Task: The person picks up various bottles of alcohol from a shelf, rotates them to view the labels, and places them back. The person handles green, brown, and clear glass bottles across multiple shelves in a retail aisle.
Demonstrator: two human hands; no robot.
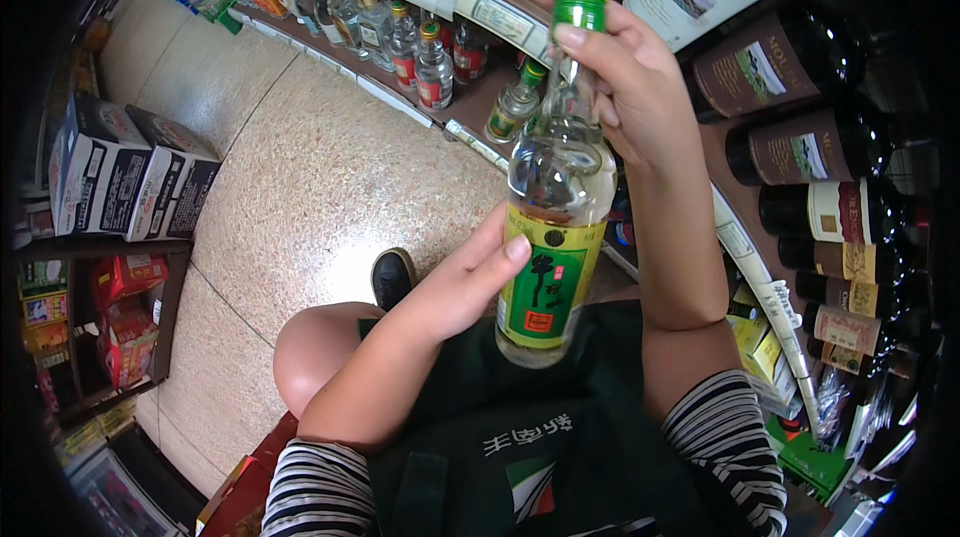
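Note:
A clear glass liquor bottle point(562, 184) with a green and yellow label and a green cap is tilted in front of my body. My right hand point(626, 64) grips its neck just below the cap, thumb across the front. My left hand point(472, 267) supports the lower body at the label's left edge; its fingers are hidden behind the glass. Just beyond the neck, on the low shelf, stands a smaller bottle point(514, 109) with a green cap and green label.
Small liquor bottles point(431, 71) line the low shelf point(469, 105). Large dark wine bottles point(757, 75) fill the shelf on the right. Printed cartons point(172, 177) and red packages point(127, 327) are across the speckled floor point(300, 184). A dark apron point(480, 477) covers my front.

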